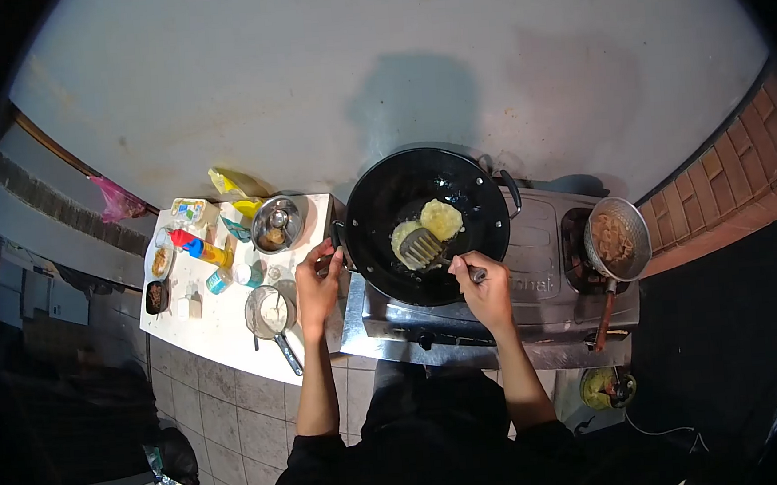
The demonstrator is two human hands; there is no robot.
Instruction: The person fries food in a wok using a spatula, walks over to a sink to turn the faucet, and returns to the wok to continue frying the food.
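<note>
A large black wok sits on the stove, with two pale yellow, flat pieces of food in it. My left hand is closed on the wok's left handle. In my right hand is the handle of a slotted spatula, its head resting over the left piece. The right piece lies just beside it, uncovered. The spatula's head hides part of the left piece.
On the white table at left stand a metal bowl, a yellow bottle, small containers and a strainer. A pan of food is on the right burner. A bowl sits lower right.
</note>
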